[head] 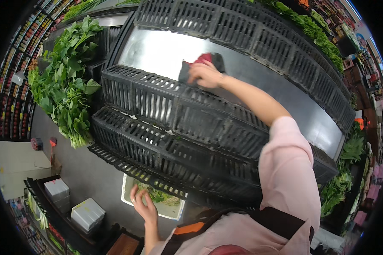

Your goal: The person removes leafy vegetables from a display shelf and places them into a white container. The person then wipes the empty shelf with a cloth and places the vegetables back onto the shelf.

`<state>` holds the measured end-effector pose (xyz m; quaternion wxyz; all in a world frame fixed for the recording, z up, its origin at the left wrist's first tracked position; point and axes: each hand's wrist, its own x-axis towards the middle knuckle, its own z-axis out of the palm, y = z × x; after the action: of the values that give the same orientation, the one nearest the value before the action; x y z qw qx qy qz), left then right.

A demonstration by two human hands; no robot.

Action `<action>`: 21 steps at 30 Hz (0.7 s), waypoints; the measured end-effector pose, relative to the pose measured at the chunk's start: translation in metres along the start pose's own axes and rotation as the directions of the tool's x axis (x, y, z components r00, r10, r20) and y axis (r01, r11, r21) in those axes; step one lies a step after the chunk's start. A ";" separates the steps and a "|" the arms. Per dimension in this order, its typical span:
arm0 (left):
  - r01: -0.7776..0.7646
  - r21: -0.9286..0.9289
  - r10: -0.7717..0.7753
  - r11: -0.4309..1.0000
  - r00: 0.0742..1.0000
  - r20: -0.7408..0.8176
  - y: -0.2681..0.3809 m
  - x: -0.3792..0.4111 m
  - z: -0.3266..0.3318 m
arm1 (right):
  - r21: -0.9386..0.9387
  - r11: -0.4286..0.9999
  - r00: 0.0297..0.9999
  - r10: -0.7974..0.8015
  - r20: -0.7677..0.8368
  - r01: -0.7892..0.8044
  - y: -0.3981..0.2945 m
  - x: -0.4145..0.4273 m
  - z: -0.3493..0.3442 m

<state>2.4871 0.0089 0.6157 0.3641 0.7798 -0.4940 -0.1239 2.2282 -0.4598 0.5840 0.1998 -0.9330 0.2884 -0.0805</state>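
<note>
My right hand rests on a dark grey and red cloth, its fingers curled over the fabric. Beneath the cloth is a shiny metal shelf panel, between rows of black slatted plastic crates or risers. The cloth lies close against the upper edge of the nearer row. My left hand hangs low at my side with fingers apart and nothing in it. Below that hand, a white box on the floor holds loose green leaves and stems.
Bunched leafy greens crowd the display's left end, and more leafy greens lie at the right. White foam boxes sit at the lower left. Stocked shelves stand beyond the grey floor.
</note>
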 end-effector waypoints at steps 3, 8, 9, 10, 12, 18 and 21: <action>-0.296 -0.099 0.300 0.950 0.954 0.027 0.063 0.045 0.021 | 0.015 0.993 0.993 0.115 0.012 -0.115 0.009 -0.124 -0.015; -0.586 -0.476 0.727 0.656 0.659 0.191 0.206 0.098 0.117 | 0.067 0.915 0.916 0.399 -0.032 -0.397 0.011 -0.314 -0.032; -0.651 -0.484 0.803 0.585 0.550 0.230 0.237 0.103 0.139 | 0.070 0.901 0.900 0.433 -0.053 -0.429 0.014 -0.350 -0.036; -0.650 -0.490 0.812 0.580 0.508 0.287 0.262 0.105 0.165 | 0.085 0.882 0.881 0.469 -0.069 -0.463 0.017 -0.380 -0.039; -0.712 -0.404 0.809 0.574 0.419 0.411 0.296 0.101 0.218 | 0.089 0.837 0.832 0.547 -0.092 -0.541 0.020 -0.433 -0.045; -0.817 -0.050 0.471 0.574 0.280 0.836 0.347 0.068 0.339 | 0.174 0.669 0.638 0.742 -0.203 -0.723 0.024 -0.589 -0.057; -0.853 0.046 0.371 0.519 0.273 0.888 0.361 0.057 0.354 | 0.192 0.610 0.566 0.789 -0.239 -0.769 0.037 -0.661 -0.061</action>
<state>2.0730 -0.2868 0.6256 -0.1074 0.4274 -0.8840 -0.1560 1.6508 -0.1309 0.6001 0.1993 -0.6790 0.6937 -0.1342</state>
